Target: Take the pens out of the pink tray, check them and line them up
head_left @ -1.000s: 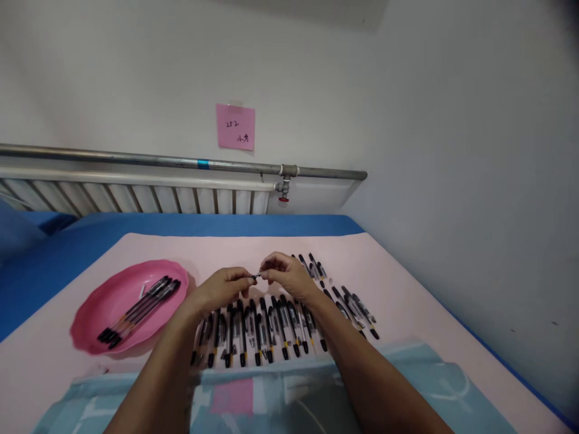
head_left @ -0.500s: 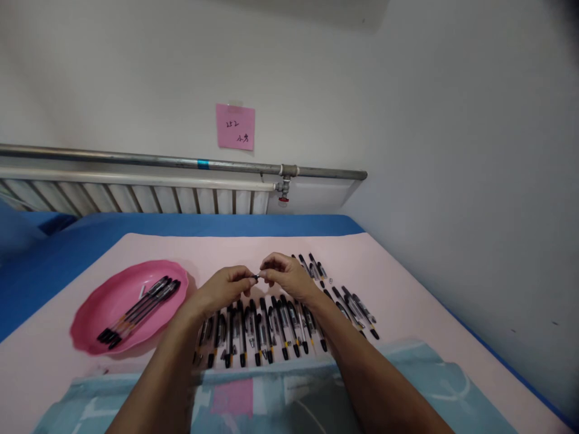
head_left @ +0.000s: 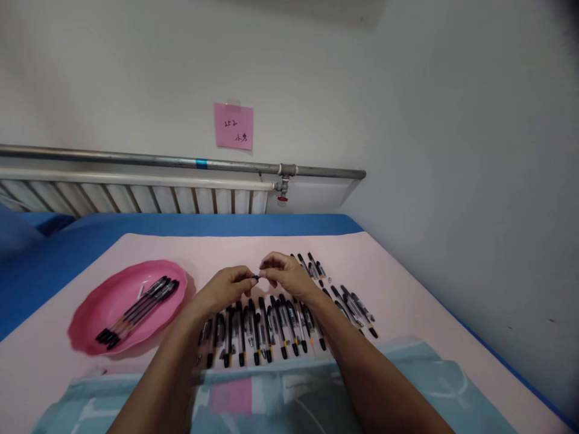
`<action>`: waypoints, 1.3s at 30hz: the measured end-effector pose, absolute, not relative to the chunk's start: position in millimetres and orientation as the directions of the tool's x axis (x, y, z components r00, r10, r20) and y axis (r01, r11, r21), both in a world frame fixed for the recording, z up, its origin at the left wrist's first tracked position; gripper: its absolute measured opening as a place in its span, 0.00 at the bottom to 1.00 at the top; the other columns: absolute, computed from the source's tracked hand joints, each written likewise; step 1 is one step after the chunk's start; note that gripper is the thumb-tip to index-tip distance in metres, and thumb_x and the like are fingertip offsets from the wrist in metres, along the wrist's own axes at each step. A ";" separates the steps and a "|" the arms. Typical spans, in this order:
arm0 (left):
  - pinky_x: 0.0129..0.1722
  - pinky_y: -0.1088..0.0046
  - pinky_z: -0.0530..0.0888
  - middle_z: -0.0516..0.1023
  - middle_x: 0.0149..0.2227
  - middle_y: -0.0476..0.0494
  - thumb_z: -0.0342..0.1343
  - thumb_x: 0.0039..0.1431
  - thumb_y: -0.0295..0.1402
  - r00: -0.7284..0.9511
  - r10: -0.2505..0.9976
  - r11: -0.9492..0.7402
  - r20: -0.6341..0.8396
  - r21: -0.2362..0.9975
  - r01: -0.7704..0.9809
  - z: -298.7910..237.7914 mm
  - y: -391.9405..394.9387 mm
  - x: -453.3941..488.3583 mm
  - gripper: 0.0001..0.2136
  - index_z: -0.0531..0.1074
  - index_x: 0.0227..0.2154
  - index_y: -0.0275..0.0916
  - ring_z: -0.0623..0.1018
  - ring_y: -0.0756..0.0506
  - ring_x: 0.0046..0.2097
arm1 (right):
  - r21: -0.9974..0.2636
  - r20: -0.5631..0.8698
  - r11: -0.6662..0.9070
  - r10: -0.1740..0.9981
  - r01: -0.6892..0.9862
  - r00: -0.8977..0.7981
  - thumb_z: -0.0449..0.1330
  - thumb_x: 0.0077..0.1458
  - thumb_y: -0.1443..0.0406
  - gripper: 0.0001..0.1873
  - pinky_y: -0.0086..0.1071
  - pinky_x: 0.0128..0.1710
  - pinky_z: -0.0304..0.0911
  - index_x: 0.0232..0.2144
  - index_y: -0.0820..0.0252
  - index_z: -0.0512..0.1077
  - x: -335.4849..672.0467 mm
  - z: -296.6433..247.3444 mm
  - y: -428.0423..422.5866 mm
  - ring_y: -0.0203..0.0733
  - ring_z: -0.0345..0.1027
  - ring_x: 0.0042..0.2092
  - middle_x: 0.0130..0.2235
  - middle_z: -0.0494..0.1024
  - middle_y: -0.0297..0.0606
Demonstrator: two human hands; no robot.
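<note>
Above the middle of the table my left hand [head_left: 230, 284] and my right hand [head_left: 284, 274] meet fingertip to fingertip. Between the left thumb and forefinger is a small black pen part [head_left: 256, 277]. My right hand is pinched closed at the other end of it; what lies in those fingertips is too small to make out. Below both hands a row of black-capped clear pens [head_left: 257, 331] lies side by side, with caps and little metal tips among them. The right forearm partly covers the row.
At the left, a pink oval bowl [head_left: 84, 319] holds several pens [head_left: 140, 310] and a small white piece. More pens and pen parts [head_left: 348, 301] lie to the right. A blue patterned cloth [head_left: 429, 374] covers the front edge. Behind the table are a radiator [head_left: 181, 200] and pipe.
Both hands keep almost the same pose, fingertips together around the small part. The whole view has shifted very slightly; the pens and bowl lie as before.
</note>
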State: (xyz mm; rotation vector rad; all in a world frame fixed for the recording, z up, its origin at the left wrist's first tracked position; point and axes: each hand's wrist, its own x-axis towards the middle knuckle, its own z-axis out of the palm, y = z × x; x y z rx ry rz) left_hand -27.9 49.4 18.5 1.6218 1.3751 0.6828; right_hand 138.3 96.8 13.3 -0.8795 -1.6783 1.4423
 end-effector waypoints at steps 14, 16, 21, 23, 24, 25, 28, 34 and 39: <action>0.19 0.79 0.56 0.65 0.18 0.54 0.47 0.50 0.45 0.174 0.981 -0.006 -0.090 0.875 0.485 13.4 53.4 -22.3 0.16 0.71 0.34 0.40 0.61 0.53 0.20 | -0.998 0.006 0.035 0.879 0.050 -0.477 0.57 0.42 0.63 0.09 0.23 0.16 0.49 0.29 0.60 0.65 136.7 4.5 101.1 0.27 0.54 0.17 0.18 0.66 0.26; 0.19 0.79 0.56 0.65 0.18 0.54 0.47 0.50 0.46 0.152 0.984 0.005 -0.090 0.876 0.481 13.4 53.7 -23.1 0.17 0.71 0.34 0.40 0.61 0.53 0.20 | -0.994 0.031 0.067 0.933 0.087 -0.359 0.56 0.44 0.60 0.10 0.24 0.17 0.51 0.30 0.60 0.66 143.6 6.2 107.1 0.29 0.56 0.18 0.20 0.67 0.28; 0.19 0.79 0.56 0.65 0.18 0.54 0.47 0.49 0.47 0.107 0.987 0.054 -0.117 0.881 0.470 10.1 55.7 -27.0 0.18 0.71 0.34 0.40 0.60 0.53 0.20 | -0.826 0.255 0.206 0.967 0.525 0.022 0.52 0.47 0.62 0.08 0.28 0.28 0.56 0.27 0.60 0.68 178.0 5.9 129.1 0.34 0.62 0.27 0.25 0.70 0.33; 0.19 0.79 0.56 0.64 0.18 0.54 0.47 0.49 0.48 0.104 0.988 0.052 -0.113 0.883 0.467 8.7 56.4 -26.8 0.18 0.71 0.34 0.40 0.60 0.53 0.20 | -0.660 0.281 0.208 0.959 0.722 -0.020 0.51 0.47 0.64 0.08 0.28 0.31 0.55 0.27 0.60 0.69 186.7 0.8 134.2 0.35 0.63 0.30 0.28 0.72 0.34; 0.19 0.79 0.57 0.64 0.18 0.54 0.47 0.49 0.48 0.104 0.989 0.042 -0.101 0.885 0.464 8.4 56.5 -26.3 0.18 0.71 0.34 0.40 0.60 0.53 0.20 | -0.568 0.275 0.217 0.959 0.794 -0.065 0.50 0.48 0.66 0.08 0.28 0.32 0.55 0.27 0.60 0.69 188.2 -2.5 135.2 0.36 0.63 0.31 0.29 0.72 0.35; 0.19 0.79 0.57 0.64 0.17 0.54 0.46 0.50 0.48 0.106 0.991 0.029 -0.087 0.889 0.458 8.3 56.6 -25.4 0.19 0.70 0.35 0.40 0.60 0.53 0.20 | -0.476 0.262 0.232 0.958 0.849 -0.115 0.50 0.48 0.66 0.09 0.28 0.32 0.54 0.28 0.60 0.70 188.0 -6.1 135.3 0.36 0.63 0.32 0.30 0.73 0.37; 0.20 0.78 0.58 0.63 0.18 0.54 0.46 0.50 0.48 0.111 0.993 -0.012 -0.038 0.908 0.419 9.6 56.3 -22.5 0.19 0.70 0.38 0.40 0.61 0.53 0.20 | -0.246 0.220 0.295 0.945 0.923 -0.243 0.49 0.51 0.66 0.10 0.29 0.34 0.53 0.30 0.61 0.70 181.0 -16.0 132.4 0.38 0.64 0.36 0.35 0.73 0.41; 0.21 0.78 0.59 0.62 0.18 0.54 0.46 0.51 0.46 0.094 0.995 -0.020 -0.023 0.900 0.436 10.2 55.3 -22.4 0.18 0.70 0.38 0.40 0.61 0.53 0.21 | -0.074 0.173 0.376 0.917 0.923 -0.360 0.48 0.53 0.66 0.11 0.30 0.36 0.53 0.34 0.62 0.69 170.2 -22.3 126.8 0.41 0.64 0.40 0.38 0.72 0.44; 0.22 0.78 0.60 0.62 0.18 0.53 0.44 0.51 0.47 0.132 0.991 -0.051 -0.012 0.884 0.465 7.4 55.3 -21.9 0.19 0.71 0.36 0.40 0.62 0.52 0.22 | -0.062 0.116 0.416 0.906 0.907 -0.407 0.49 0.52 0.67 0.11 0.31 0.37 0.53 0.36 0.61 0.68 162.5 -22.6 121.6 0.43 0.64 0.41 0.39 0.72 0.45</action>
